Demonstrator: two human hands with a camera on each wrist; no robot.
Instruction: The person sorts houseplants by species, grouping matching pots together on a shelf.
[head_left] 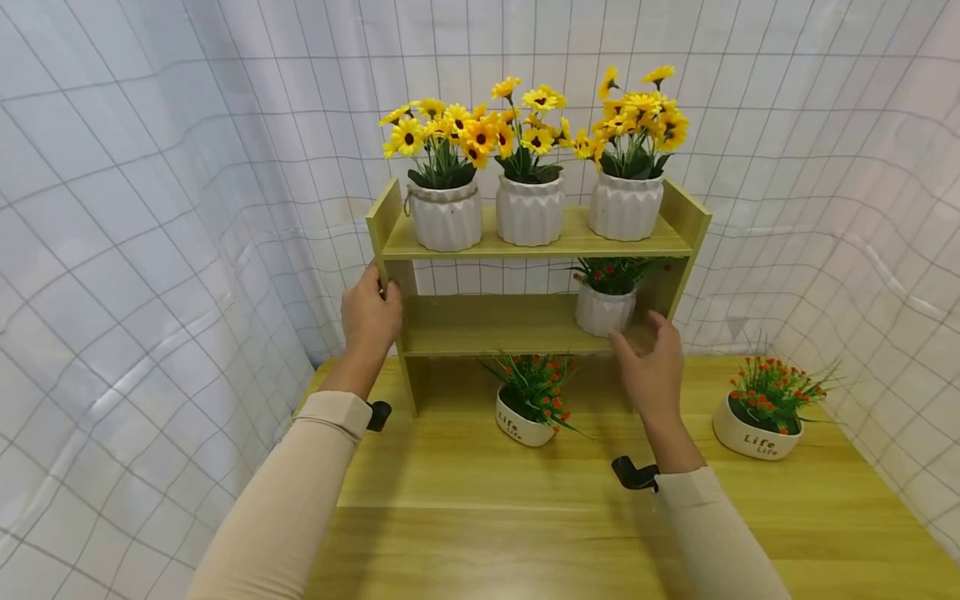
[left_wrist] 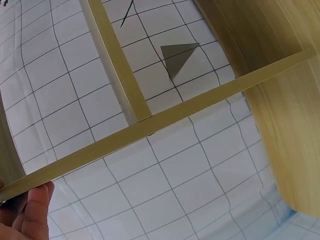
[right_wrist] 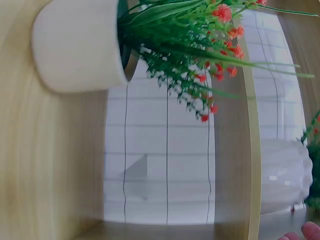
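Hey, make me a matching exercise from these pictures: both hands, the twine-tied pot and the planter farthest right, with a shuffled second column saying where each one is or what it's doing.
Column one
1. Left hand
2. Right hand
3. Twine-tied pot
4. Rightmost planter

Column two
A. On the tabletop, outside the shelf unit
B. Beside the white pot on the middle shelf
C. On the top shelf, holding yellow flowers
D. Gripping the shelf unit's left panel

Right pairs: 1-D, 2-B, 3-C, 4-A.
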